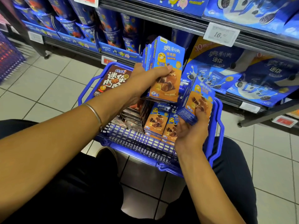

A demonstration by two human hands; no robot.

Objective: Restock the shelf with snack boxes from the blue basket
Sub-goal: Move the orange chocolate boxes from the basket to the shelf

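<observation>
I see a shelf (pixel 161 17) of blue packs across the top of the frame, with a pale tiled floor (pixel 48 88) at left. At centre sits the basket (pixel 139 143), with brown and orange boxes (pixel 155 122) lying inside. My left hand (pixel 145 78) is clamped on a stack (pixel 168 65) held upright above the basket's far side. My right hand (pixel 191 128) grips one blurred box (pixel 199 99) by its lower corner, at the basket's right rim.

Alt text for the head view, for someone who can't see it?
Both hands hold blue-and-orange snack boxes over the blue basket: the left hand grips a small stack, the right hand a single box. More boxes lie in the basket, on a tiled floor before stocked shelves.
</observation>
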